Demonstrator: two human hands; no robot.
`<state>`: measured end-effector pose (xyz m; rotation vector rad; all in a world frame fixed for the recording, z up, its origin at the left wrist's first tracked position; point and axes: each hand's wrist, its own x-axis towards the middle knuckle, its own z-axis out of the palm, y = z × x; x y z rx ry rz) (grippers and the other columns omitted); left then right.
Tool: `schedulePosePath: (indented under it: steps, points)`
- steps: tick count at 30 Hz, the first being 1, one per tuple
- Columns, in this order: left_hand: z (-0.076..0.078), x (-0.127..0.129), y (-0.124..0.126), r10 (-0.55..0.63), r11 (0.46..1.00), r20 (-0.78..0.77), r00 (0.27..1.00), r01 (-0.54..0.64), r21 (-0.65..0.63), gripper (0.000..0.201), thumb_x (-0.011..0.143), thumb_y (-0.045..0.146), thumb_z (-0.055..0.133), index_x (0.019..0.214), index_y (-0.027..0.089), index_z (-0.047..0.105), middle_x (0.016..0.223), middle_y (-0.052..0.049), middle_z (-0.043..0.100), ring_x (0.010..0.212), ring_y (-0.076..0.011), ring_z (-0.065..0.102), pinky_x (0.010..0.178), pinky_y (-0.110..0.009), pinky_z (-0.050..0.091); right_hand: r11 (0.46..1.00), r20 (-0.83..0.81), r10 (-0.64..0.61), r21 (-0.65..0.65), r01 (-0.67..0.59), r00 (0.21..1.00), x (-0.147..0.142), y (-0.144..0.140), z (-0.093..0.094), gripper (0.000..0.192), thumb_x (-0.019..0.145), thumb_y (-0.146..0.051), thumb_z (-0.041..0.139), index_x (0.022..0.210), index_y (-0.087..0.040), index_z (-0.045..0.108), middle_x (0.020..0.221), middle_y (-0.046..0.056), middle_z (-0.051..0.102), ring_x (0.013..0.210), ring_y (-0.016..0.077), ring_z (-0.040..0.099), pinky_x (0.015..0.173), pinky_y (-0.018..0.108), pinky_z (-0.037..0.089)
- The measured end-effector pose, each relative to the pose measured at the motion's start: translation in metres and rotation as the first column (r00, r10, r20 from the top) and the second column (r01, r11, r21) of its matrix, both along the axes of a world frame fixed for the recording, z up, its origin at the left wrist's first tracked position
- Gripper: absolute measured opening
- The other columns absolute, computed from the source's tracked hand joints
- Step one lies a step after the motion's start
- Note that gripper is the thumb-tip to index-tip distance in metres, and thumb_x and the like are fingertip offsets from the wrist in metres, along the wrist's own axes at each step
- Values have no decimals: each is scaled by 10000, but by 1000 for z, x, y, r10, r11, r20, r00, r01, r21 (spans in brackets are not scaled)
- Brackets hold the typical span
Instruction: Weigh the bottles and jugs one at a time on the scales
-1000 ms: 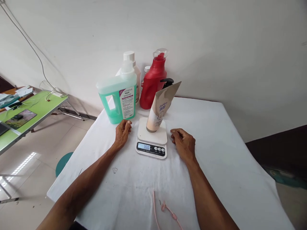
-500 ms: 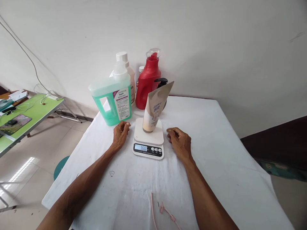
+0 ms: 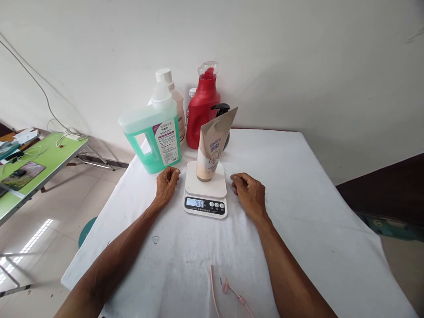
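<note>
beige tube (image 3: 212, 148) upright on white scale (image 3: 206, 194); display reads 366

Table (image 3: 298, 212) right half and near edge open. Scale (image 3: 206, 194) with tube (image 3: 212, 148) blocks centre; jug (image 3: 152, 132) and red bottle (image 3: 202, 110) crowd far edge, left. Pink cord (image 3: 228, 289) at near edge.

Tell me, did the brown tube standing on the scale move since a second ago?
No. The tube stands cap-down on the same spot of the scale, which reads 366 as before. Only the camera shifted. Both hands rest beside it.
</note>
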<state>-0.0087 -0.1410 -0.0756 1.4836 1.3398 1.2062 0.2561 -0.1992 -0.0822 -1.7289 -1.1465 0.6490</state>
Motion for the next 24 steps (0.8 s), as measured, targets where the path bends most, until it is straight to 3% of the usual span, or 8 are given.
schedulePosePath:
  steps: [24]
  points:
    - [-6,-2,2,-7,1000,-50,999,7,-2,286,928,450,593,819,192,648,663,31,579,574,-116,512,599,-254,438,1000,-7,-11,-4,11,1000,-2,2,0,365,842,-513,557,846,-194,735,689,22,685,580,173,597,658,315,474]
